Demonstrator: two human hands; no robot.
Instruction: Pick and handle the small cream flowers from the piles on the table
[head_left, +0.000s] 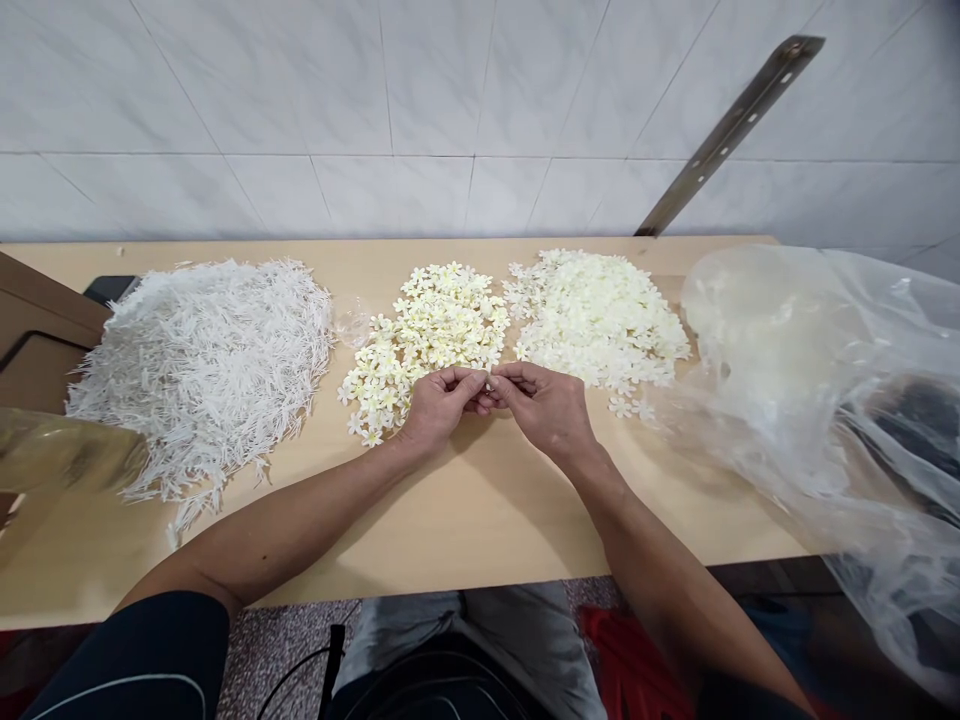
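Worktop, pale wood, before me. My left hand: fingers curled, thumb and forefinger pinched. My right hand: likewise, tips meeting the left's. Small pale piece: gripped between both, mostly hidden. Yellow-centred white flowers: heaped just beyond my hands. White slivers: heap, left. Paler flowers: heap, right, beside clear plastic bag. Tiled wall: behind.

The bare left hand and bare right hand pinch side by side. Behind each hand, a bare forearm slants outward.
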